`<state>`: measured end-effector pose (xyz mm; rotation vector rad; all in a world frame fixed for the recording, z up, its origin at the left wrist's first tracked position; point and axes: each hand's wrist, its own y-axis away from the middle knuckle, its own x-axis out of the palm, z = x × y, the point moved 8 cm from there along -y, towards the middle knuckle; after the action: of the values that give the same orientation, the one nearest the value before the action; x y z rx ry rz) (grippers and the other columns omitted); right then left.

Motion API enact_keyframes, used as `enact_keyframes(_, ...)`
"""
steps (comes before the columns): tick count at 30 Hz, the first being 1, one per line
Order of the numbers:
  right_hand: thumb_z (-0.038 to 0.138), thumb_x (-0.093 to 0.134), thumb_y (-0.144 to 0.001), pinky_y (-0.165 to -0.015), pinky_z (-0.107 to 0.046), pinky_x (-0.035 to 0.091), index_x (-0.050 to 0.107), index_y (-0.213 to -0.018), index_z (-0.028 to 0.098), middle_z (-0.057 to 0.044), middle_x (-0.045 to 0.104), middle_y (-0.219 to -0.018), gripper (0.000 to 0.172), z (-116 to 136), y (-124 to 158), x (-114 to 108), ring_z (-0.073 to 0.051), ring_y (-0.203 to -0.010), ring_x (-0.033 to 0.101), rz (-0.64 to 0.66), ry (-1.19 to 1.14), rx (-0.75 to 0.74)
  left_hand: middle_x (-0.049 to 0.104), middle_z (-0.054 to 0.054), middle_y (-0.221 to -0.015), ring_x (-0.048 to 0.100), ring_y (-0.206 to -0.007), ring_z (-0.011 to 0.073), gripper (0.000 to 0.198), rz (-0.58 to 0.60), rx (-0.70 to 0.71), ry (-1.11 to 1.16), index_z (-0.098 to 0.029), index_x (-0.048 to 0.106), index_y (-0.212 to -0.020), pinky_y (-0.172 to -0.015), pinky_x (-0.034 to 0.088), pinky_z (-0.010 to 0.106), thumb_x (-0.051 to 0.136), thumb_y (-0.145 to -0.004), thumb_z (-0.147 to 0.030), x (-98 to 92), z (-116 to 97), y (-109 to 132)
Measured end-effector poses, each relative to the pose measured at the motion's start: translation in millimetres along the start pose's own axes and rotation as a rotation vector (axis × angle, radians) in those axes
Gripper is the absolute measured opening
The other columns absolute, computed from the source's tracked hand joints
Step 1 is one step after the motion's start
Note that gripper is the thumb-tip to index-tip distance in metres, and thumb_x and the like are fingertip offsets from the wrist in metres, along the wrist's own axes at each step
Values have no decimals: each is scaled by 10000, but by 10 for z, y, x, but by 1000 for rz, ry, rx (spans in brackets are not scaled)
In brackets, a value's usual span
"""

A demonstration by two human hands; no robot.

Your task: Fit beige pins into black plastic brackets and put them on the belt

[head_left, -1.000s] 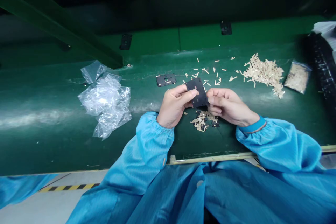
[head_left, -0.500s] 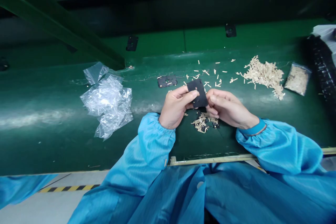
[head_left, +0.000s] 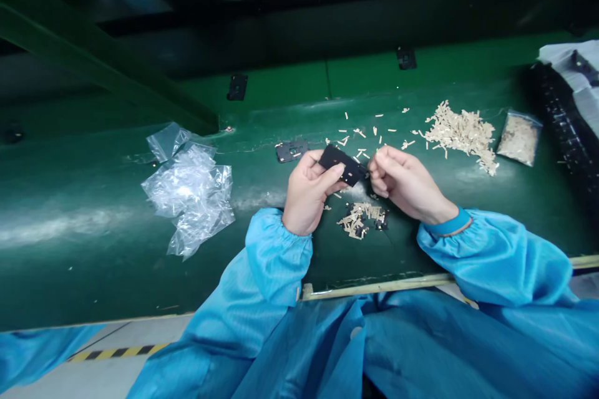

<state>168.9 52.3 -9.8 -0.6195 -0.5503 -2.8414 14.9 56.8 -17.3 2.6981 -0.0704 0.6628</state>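
My left hand (head_left: 309,190) grips a flat black plastic plate (head_left: 340,165) with small slots and holes, thumb on its face. The plate is tilted, its right end lower. Close to that end, my right hand (head_left: 402,184) is closed in a pinch; a small dark bit shows near its fingertips, too small to make out. Below the hands lies a little pile of tan strips and black scraps (head_left: 362,219). Behind my left hand, another black plate (head_left: 291,150) rests flat on the green table (head_left: 262,249).
Loose tan strips (head_left: 359,133) lie behind the hands. To the right are a heap of tan strips (head_left: 461,131), a filled zip bag (head_left: 520,137) and a black tray (head_left: 564,115). Crumpled clear bags (head_left: 189,184) lie left. Black plates (head_left: 237,86) sit along the back; a green post (head_left: 154,84) slants there.
The black plate has turned from nearly upright to a slant, its right end dipping. My right hand's fingers have drawn tighter and risen slightly. The view has shifted a little.
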Motion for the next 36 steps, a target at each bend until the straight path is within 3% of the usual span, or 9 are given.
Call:
enact_keyframes(3, 387, 700, -938, -457, -231, 273, 631, -787, 164, 35, 529, -657, 278, 37, -22, -83, -57, -479, 392, -47, 22, 17, 700, -15, -905, 724, -792, 99, 374, -48, 57, -29, -187, 573, -942, -711, 650, 215, 868, -726, -264, -28, -59, -2)
enact_keyframes(7, 388, 717, -913, -453, -244, 255, 636, -771, 158, 33, 517, -656, 282, 17, -10, -38, -58, -475, 372, 9, -18, 88, 676, -18, -889, 726, -790, 105, 383, -70, 96, -55, -184, 535, -907, -719, 667, 233, 865, -724, -253, -36, -90, 9)
enact_keyframes(14, 313, 746, -878, -470, -245, 246, 603, -747, 165, 44, 508, -646, 244, -15, 4, 38, -53, -475, 350, 44, -67, 86, 659, -37, -868, 703, -757, 80, 384, -35, 118, -101, -188, 506, -866, -717, 668, 221, 863, -734, -239, -19, -88, 16)
enact_keyframes(25, 269, 742, -876, -470, -243, 213, 551, -719, 176, 71, 438, -594, 264, -29, 6, 80, -51, -471, 306, 78, -128, 56, 655, -56, -833, 701, -750, 71, 449, -48, 66, -50, -190, 462, -833, -718, 660, 219, 885, -711, -279, -11, -26, 39)
enact_keyframes(32, 310, 742, -885, -490, -238, 268, 543, -745, 186, 66, 458, -635, 273, -84, 40, 153, -58, -502, 349, 45, -202, 35, 640, -66, -821, 695, -738, 66, 483, -86, 54, -18, -196, 443, -828, -709, 644, 199, 895, -700, -308, 6, 19, 78)
enact_keyframes(36, 317, 738, -889, -501, -233, 276, 526, -761, 200, 70, 444, -605, 274, -133, 64, 225, -72, -517, 361, 112, -184, 86, 669, -52, -893, 715, -788, 74, 475, -74, 15, 22, -201, 443, -856, -739, 641, 198, 885, -714, -307, 2, 36, 64)
